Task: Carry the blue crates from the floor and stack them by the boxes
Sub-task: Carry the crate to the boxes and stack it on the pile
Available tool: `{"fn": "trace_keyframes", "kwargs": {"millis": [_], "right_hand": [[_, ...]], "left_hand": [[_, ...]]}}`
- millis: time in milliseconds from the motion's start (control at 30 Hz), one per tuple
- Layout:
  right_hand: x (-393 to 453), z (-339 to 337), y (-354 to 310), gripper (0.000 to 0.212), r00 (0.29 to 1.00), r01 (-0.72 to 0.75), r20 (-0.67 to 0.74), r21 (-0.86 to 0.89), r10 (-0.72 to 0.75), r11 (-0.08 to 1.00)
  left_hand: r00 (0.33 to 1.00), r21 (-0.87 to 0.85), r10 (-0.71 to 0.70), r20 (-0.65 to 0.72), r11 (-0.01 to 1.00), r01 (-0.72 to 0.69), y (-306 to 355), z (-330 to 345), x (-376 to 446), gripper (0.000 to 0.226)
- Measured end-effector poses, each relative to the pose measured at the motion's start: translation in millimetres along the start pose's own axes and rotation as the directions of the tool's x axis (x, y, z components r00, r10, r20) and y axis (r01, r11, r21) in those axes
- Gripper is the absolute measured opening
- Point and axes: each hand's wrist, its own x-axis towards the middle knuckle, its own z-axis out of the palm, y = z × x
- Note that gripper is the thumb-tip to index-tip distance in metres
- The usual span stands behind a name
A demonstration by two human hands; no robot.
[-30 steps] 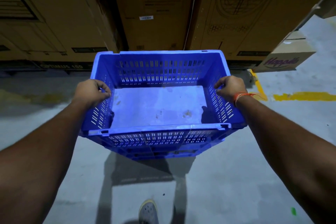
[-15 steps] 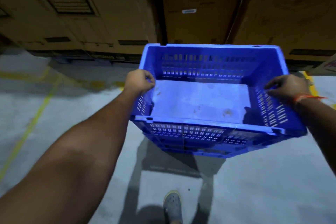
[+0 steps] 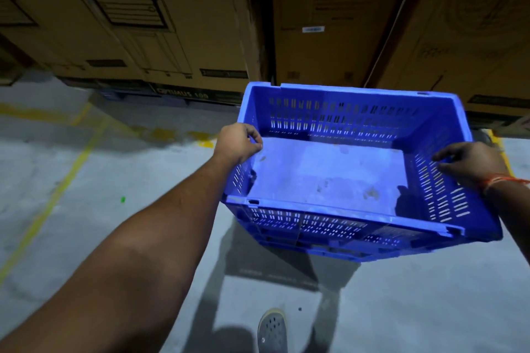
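Head view: an empty blue crate [image 3: 329, 172] is held in the air above the concrete floor [image 3: 86, 209], left hand [image 3: 238, 142] and right hand [image 3: 470, 162] each gripping a side rim. Cardboard boxes [image 3: 186, 23] stand just ahead. The carry looks nearly done; setting it down remains, and no stacked crates show here.

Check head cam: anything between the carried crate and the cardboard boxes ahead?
Nothing visible in the head view. The blue crate, gripped by left hand and right hand, overlaps the cardboard boxes; floor beneath is hidden.
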Motion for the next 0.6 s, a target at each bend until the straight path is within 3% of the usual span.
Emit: {"fn": "trace_keyframes", "kwargs": {"millis": [600], "right_hand": [[-14,-3,-11,0.019,0.997,-0.068,-0.025,-0.038,0.068,0.997]], "left_hand": [[0.999,0.014,-0.048,0.015,0.999,0.048,-8,10,12,0.004]]}}
